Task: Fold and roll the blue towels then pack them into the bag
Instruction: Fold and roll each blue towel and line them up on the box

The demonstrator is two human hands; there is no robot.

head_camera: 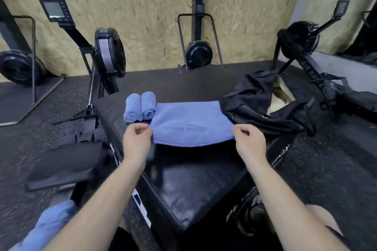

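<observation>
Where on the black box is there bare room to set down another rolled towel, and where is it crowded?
Bare: the near box top, between the flat towel and the near edge; also the strip behind that towel. Crowded: rolled towels left, bag right.

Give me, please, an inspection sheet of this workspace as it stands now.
Surface: black padded box, carrying the towels and bag.
Job's things: flat towel spread out; two rolled towels side by side at its left; black bag at its right.
Clutter: blue cloth at lower left, blurred.
Grips: left hand and right hand each pinch a near corner of the flat towel.
Cables: cord on the left rowing machine.
Surroundings: other gym machines, chipboard wall.
</observation>
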